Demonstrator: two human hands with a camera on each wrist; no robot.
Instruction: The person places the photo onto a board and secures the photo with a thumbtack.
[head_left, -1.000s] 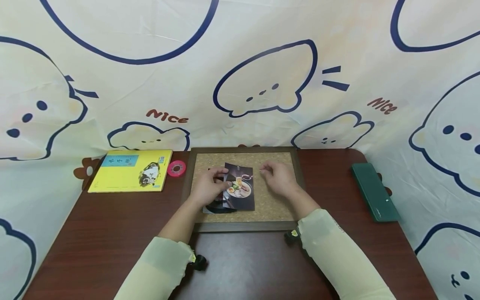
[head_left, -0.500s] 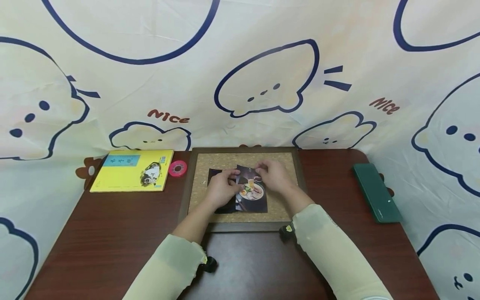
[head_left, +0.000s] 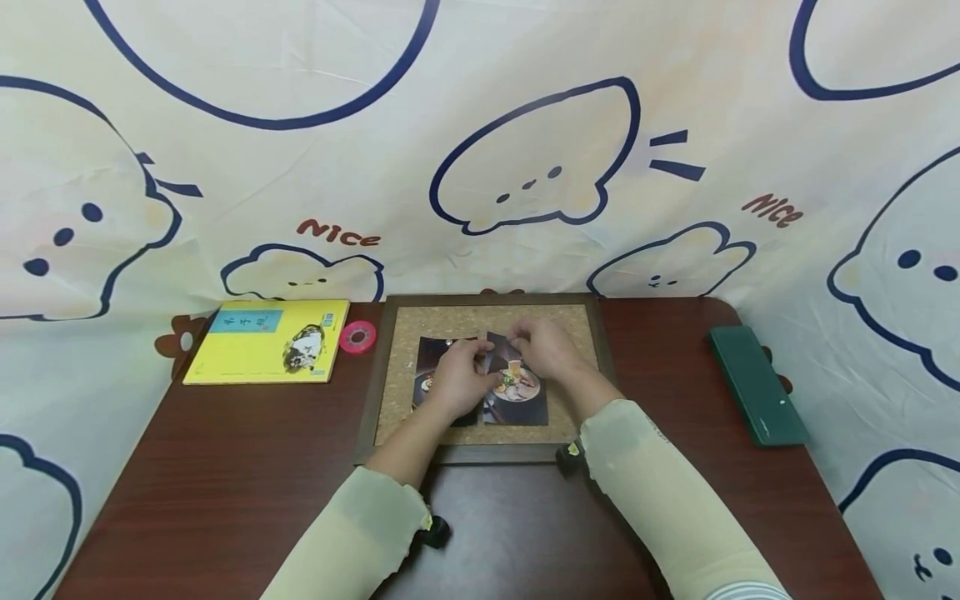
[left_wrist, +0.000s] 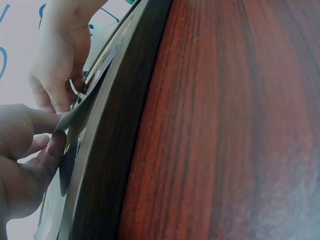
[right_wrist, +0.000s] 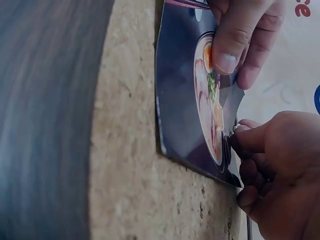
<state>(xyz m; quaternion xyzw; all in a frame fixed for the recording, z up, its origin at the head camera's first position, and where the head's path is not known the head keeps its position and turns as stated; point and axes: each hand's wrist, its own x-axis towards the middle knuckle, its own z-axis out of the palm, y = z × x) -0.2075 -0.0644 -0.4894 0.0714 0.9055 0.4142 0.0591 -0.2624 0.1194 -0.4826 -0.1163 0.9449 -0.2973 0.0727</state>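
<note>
A framed cork board (head_left: 393, 375) lies on the table, with both hands over it. My left hand (head_left: 459, 379) pinches a photo (head_left: 525, 410) of a noodle bowl near its upper left edge; its thumb (right_wrist: 226, 62) lies on the print in the right wrist view. My right hand (head_left: 551, 348) is at the photo's top edge, its thumb and finger pinching a small shiny push pin (right_wrist: 237, 128). A second dark food photo (head_left: 425, 357) lies on the cork to the left, partly hidden by my left hand. A small bright spot, perhaps a pin, shows at its top.
Left of the board are a pink tape roll (head_left: 357, 337) and a yellow book (head_left: 262, 342). A dark green box-like item (head_left: 757, 385) lies at the right edge of the brown table (head_left: 225, 467). A patterned cloth (head_left: 480, 167) hangs behind.
My left hand has carried the photo rightward, off the second photo, which now shows beside it. My right hand has come slightly left to the photo's top edge.
</note>
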